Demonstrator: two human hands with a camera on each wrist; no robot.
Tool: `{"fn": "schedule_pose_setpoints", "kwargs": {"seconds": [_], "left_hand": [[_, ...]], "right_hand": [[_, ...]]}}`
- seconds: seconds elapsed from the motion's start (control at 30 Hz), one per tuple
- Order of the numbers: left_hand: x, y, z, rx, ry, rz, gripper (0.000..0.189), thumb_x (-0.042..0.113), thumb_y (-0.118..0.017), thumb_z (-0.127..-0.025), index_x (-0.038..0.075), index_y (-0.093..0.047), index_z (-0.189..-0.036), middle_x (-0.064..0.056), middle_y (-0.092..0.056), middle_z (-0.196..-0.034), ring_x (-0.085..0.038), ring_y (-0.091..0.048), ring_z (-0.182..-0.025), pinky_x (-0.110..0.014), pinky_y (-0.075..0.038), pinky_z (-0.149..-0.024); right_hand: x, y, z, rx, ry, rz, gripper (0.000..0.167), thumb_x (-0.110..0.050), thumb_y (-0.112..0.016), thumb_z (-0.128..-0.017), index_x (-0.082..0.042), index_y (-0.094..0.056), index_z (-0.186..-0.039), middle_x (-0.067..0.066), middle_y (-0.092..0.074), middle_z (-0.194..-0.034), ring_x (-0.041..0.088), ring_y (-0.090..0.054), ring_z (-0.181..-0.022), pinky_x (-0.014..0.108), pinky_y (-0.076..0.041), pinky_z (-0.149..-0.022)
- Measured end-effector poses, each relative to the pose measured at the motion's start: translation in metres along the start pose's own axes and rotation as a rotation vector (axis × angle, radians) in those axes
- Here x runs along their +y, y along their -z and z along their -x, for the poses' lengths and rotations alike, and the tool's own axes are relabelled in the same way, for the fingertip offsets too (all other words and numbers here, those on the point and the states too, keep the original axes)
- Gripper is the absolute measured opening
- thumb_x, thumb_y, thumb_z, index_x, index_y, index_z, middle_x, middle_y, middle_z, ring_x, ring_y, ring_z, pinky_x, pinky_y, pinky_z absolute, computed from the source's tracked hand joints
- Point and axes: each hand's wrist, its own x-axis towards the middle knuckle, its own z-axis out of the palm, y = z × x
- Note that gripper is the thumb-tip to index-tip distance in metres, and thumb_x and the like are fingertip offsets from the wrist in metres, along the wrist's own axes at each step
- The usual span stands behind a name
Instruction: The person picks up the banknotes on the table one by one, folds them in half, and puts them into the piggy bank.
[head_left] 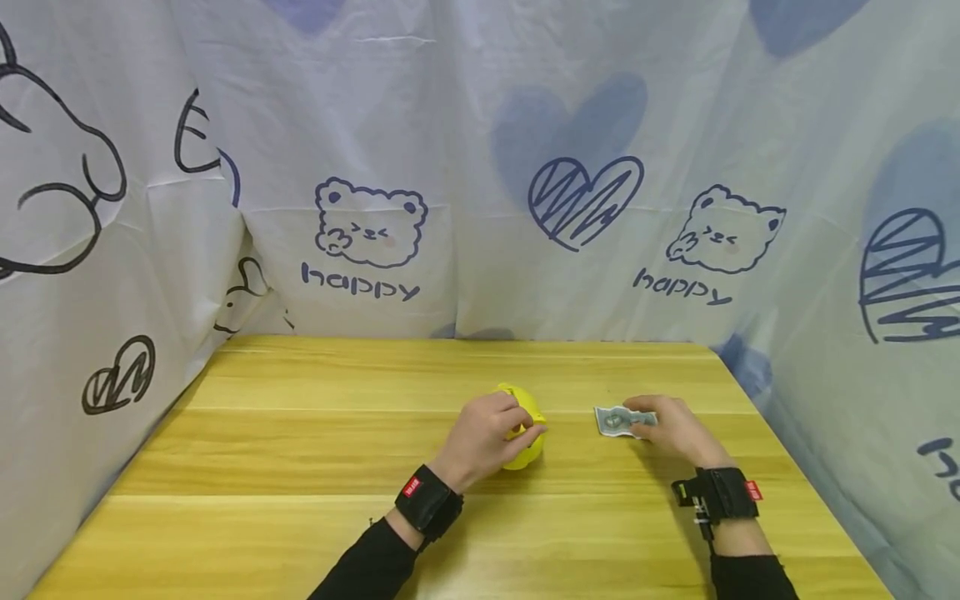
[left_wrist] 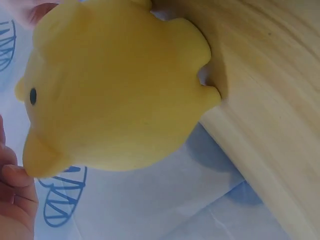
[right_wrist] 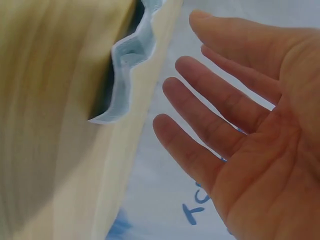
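Observation:
A yellow piggy bank (head_left: 525, 454) stands on the table, with round ears and short legs; one dark eye shows in the left wrist view. My left hand (head_left: 487, 437) holds its head, fingertips (left_wrist: 17, 176) against one ear and another digit at the opposite side, so the piggy bank (left_wrist: 120, 95) fills much of that view. Farther right lies a creased, grey-green banknote (head_left: 615, 421). Over its right end hovers my right hand (head_left: 678, 429). Seen from the right wrist, that hand's fingers are spread and relaxed, apart from the wavy banknote (right_wrist: 122, 75), holding nothing.
Both hands work above a yellow wood-grain table (head_left: 300, 450). White cloth (head_left: 465, 108) printed with hearts, bears and the word "happy" hangs behind the table and along its left and right sides. Black bands (head_left: 429, 502) with cameras are strapped to both wrists.

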Motion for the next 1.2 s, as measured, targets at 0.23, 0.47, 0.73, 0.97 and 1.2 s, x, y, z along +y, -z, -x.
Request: {"fn": "schedule_pose_setpoints", "kwargs": {"seconds": [0.23,0.47,0.73,0.97,1.2], "left_hand": [[0.008,-0.003,-0.002,-0.062,-0.050,-0.079,0.015,0.030,-0.078,-0.084,0.019,-0.074,-0.075,0.009,-0.064,-0.074,-0.004,-0.057,-0.068,-0.017,-0.047,-0.065],[0.015,-0.006,-0.005,-0.087,-0.075,-0.081,0.013,0.031,-0.076,-0.086,0.021,-0.074,-0.077,0.011,-0.065,-0.075,-0.002,-0.058,-0.071,-0.014,-0.047,-0.065],[0.021,-0.013,-0.007,-0.143,-0.084,-0.078,0.012,0.032,-0.073,-0.089,0.022,-0.075,-0.081,0.013,-0.066,-0.074,0.001,-0.059,-0.069,-0.011,-0.046,-0.062],[0.028,-0.019,-0.011,-0.200,-0.119,-0.025,0.012,0.031,-0.072,-0.090,0.022,-0.076,-0.084,0.013,-0.069,-0.077,0.003,-0.060,-0.069,-0.009,-0.044,-0.061],[0.034,-0.026,-0.013,-0.276,-0.120,0.003,0.017,0.033,-0.066,-0.094,0.023,-0.076,-0.086,0.014,-0.068,-0.077,0.005,-0.056,-0.066,-0.006,-0.039,-0.060]], "right_hand": [[0.006,-0.006,-0.003,0.013,-0.017,0.038,0.050,-0.006,-0.071,-0.087,0.005,-0.056,-0.133,0.027,-0.058,-0.133,0.048,-0.051,-0.124,0.059,-0.043,-0.100],[0.010,-0.012,-0.003,0.000,-0.063,0.059,0.054,-0.007,-0.073,-0.085,0.005,-0.054,-0.135,0.028,-0.055,-0.135,0.049,-0.047,-0.127,0.060,-0.040,-0.102],[0.013,-0.016,-0.002,-0.018,-0.057,0.061,0.060,-0.010,-0.075,-0.084,0.009,-0.051,-0.135,0.031,-0.056,-0.131,0.047,-0.054,-0.119,0.058,-0.044,-0.097],[0.013,-0.018,-0.001,-0.038,-0.023,0.079,0.063,-0.011,-0.072,-0.086,0.012,-0.045,-0.138,0.034,-0.052,-0.133,0.050,-0.050,-0.121,0.059,-0.042,-0.099],[0.013,-0.022,-0.001,-0.051,0.010,0.067,0.061,-0.009,-0.068,-0.090,0.016,-0.042,-0.138,0.038,-0.047,-0.135,0.054,-0.046,-0.123,0.061,-0.040,-0.099]]}}
